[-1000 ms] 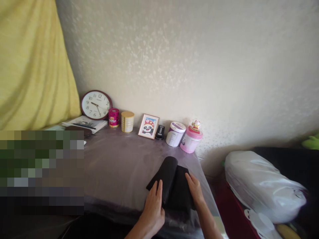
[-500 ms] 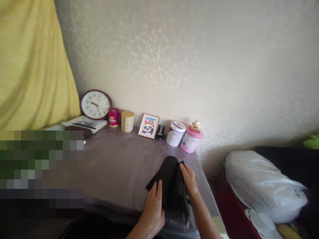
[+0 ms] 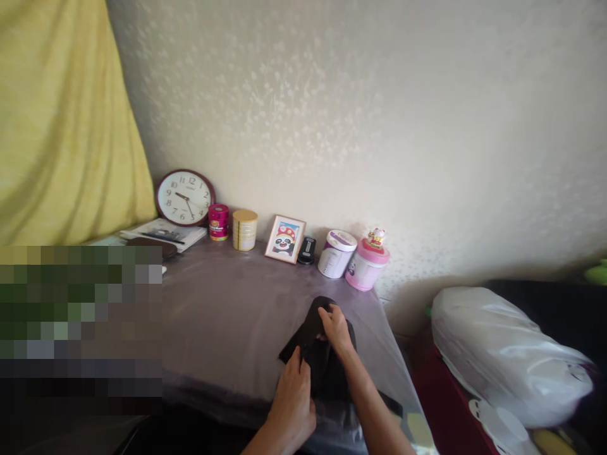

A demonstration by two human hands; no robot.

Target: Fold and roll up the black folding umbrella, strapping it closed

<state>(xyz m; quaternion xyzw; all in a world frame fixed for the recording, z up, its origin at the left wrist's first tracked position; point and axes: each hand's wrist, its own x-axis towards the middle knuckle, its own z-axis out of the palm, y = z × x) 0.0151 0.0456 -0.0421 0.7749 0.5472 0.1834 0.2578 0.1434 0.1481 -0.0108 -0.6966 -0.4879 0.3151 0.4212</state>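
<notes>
Folded black cloth (image 3: 303, 335) is on the table (image 3: 227, 303) nr its front edge, R hand (image 3: 337, 328) pinching the upper part b/w thumb & fingers, L hand (image 3: 291, 392) at its L side, can't tell if gripping, w/ white tub (image 3: 336, 259) + pink tub (image 3: 367, 268) beyond, nr the wall (image 3: 427, 158).
</notes>
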